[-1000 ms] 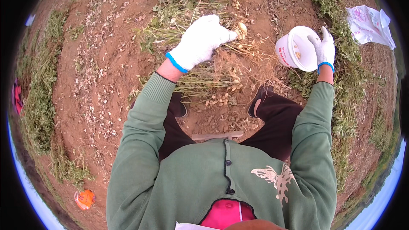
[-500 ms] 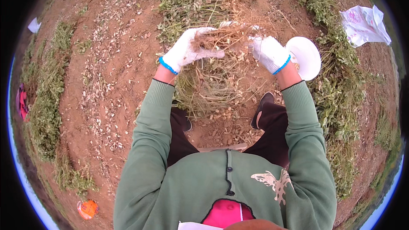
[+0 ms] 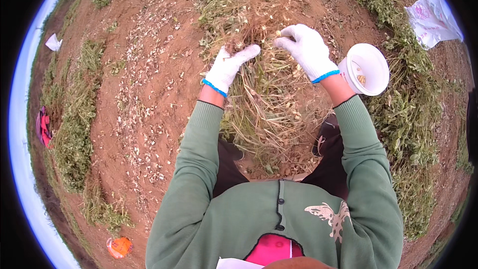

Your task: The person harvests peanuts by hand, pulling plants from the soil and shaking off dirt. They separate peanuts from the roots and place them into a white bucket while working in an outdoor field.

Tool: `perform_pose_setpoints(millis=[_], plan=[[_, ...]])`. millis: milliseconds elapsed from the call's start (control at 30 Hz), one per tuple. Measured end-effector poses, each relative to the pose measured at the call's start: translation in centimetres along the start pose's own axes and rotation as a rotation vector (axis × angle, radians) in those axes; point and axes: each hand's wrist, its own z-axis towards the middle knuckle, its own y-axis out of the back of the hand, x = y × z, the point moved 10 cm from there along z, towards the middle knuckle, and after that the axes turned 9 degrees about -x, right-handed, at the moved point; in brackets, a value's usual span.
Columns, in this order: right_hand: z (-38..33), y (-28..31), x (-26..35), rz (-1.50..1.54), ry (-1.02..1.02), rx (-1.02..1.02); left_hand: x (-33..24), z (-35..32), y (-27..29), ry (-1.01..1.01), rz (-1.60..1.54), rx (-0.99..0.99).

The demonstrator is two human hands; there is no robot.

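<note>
My left hand (image 3: 226, 69), in a white knit glove with a blue cuff, is closed around a bundle of peanut plants (image 3: 254, 27). Its thumb lies across the brown roots, while the other fingers are mostly hidden behind them. Just to the right, my right hand (image 3: 307, 52), gloved the same way, pinches a small pale peanut (image 3: 279, 34) between thumb and fingertips. Stalks and leaves of the bundle hang down toward my legs. Close by my right wrist stands a white bucket (image 3: 377, 72) with a few peanuts (image 3: 361, 78) in the bottom.
Rows of pulled green plants (image 3: 411, 114) lie along the right and another row (image 3: 74, 134) on the left. A white printed bag (image 3: 434, 22) rests at the far right. An orange item (image 3: 119, 247) sits at the lower left. Dry leaf bits litter the reddish soil (image 3: 174, 65).
The roots, held crosswise between both hands before, now sit at my left hand with stalks hanging down. My right hand has come away with a peanut at its fingertips. The view has shifted slightly.
</note>
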Motion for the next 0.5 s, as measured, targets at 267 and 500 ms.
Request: perform_pose_setpoints(millis=[267,500], plan=[[-0.2,-1.1,-8.5,0.706,-0.584,0.074,0.8,2.3,1.6,-0.023,-0.304,0.091],[-1.9,-8.0,-1.5,1.26,-0.658,0.452,2.5,2.7,1.6,-0.033,-0.214,0.052]])
